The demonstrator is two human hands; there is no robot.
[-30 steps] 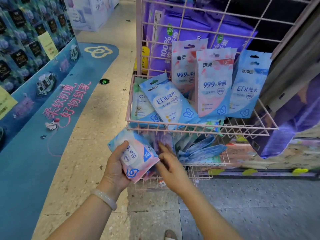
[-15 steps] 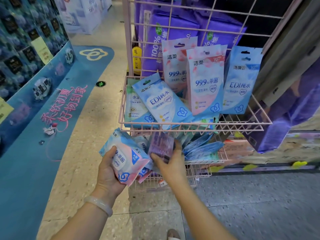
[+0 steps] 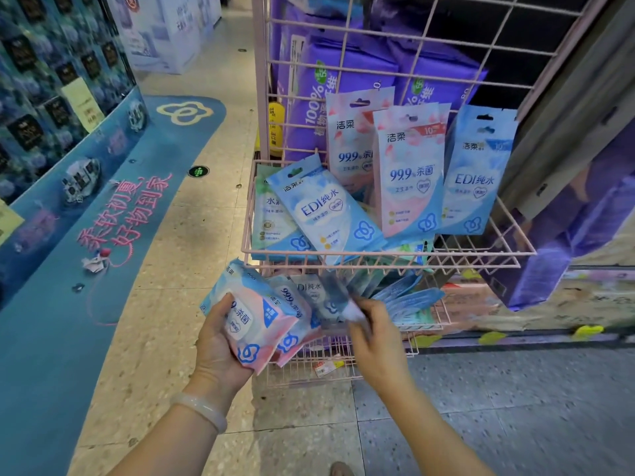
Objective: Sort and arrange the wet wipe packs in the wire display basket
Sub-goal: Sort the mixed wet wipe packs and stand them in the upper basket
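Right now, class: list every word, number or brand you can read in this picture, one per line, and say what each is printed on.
"洁柔", "99.9% 杀菌": upright pink pack
"EDI纯水": upright blue pack
"EDI纯水", "洁柔": tilted blue pack
"杀菌": pink pack in left hand
"100%": purple pack
"柔软初夏, 好物到家": blue floor mat
Right hand's pack: blurred.
Price tag, wall boxes: too small.

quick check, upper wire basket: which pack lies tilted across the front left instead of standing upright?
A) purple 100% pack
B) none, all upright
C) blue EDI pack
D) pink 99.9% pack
C: the blue EDI pack lies slanted at the front left of the upper basket, while the pink 99.9% packs behind it stand upright.
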